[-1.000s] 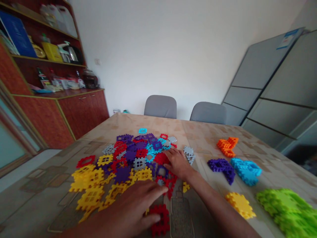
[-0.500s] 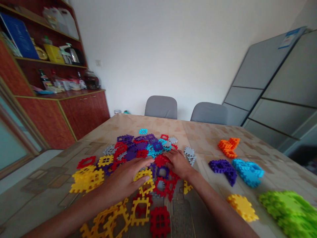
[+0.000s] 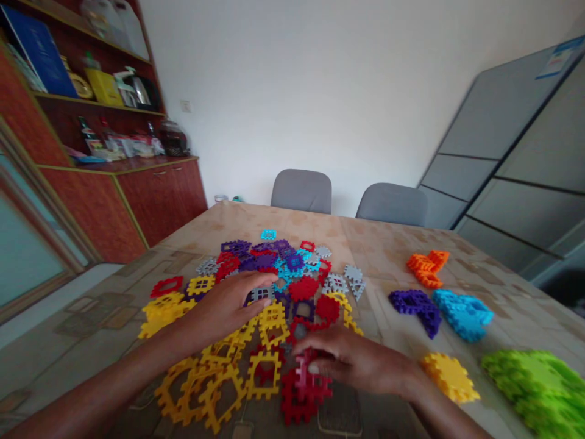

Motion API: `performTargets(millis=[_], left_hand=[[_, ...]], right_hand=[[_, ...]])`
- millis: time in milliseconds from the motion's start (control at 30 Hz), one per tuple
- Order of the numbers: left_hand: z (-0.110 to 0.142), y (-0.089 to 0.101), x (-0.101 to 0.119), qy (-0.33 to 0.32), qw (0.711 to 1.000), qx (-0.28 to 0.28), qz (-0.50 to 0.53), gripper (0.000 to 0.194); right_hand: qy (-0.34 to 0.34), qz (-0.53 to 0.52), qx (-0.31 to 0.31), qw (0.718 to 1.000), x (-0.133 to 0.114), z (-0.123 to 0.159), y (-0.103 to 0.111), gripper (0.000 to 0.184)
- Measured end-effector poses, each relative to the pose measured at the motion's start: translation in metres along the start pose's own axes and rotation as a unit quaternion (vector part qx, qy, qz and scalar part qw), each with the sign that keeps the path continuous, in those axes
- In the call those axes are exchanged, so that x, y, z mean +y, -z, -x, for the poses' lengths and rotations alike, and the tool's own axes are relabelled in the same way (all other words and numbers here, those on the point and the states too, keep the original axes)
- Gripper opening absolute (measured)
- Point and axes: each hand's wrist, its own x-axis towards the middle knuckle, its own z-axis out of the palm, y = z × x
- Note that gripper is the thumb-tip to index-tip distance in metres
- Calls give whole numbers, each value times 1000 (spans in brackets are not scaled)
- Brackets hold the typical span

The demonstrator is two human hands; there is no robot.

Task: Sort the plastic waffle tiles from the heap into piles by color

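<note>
Right hand (image 3: 354, 360): fingers curled and closed on a red piece (image 3: 304, 373), which stands tilted on a flat red piece (image 3: 297, 405) at the near edge of the pile. Left hand (image 3: 231, 303): fingers extended and open, lying over a gray piece (image 3: 261, 294) in the middle of the pile; no grip is evident, though the contact is partly hidden.

The pile (image 3: 269, 286) of interlocking plastic pieces lies loose on the patterned tablecloth (image 3: 379, 256), between the two hands and in front of them. Colors counted: six, namely yellow, red, purple, blue, gray and a darker red. The overlap prevents a reliable piece count.

To the right, well apart from the pile, stand five sorted groups: orange (image 3: 426, 269), purple (image 3: 415, 311), blue (image 3: 462, 314), yellow (image 3: 450, 378) and green (image 3: 532, 390). The yellow group lies nearest the right hand.

Beyond the table are two gray chairs (image 3: 301, 191).
</note>
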Motion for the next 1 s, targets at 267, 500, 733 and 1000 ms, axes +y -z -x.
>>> performTargets(millis=[267, 500, 733, 1000], left_hand=[[4, -5, -3, -12, 998, -57, -31, 40], [19, -1, 13, -33, 988, -138, -61, 23], [33, -16, 28, -35, 973, -200, -105, 67], [35, -24, 35, -36, 967, -209, -138, 77]], right_hand=[[-22, 79, -1, 997, -8, -4, -12, 28], [-65, 138, 22, 988, -18, 7, -12, 55], [-98, 202, 5, 974, -9, 4, -35, 78], [-105, 209, -3, 972, -26, 1, -30, 70]])
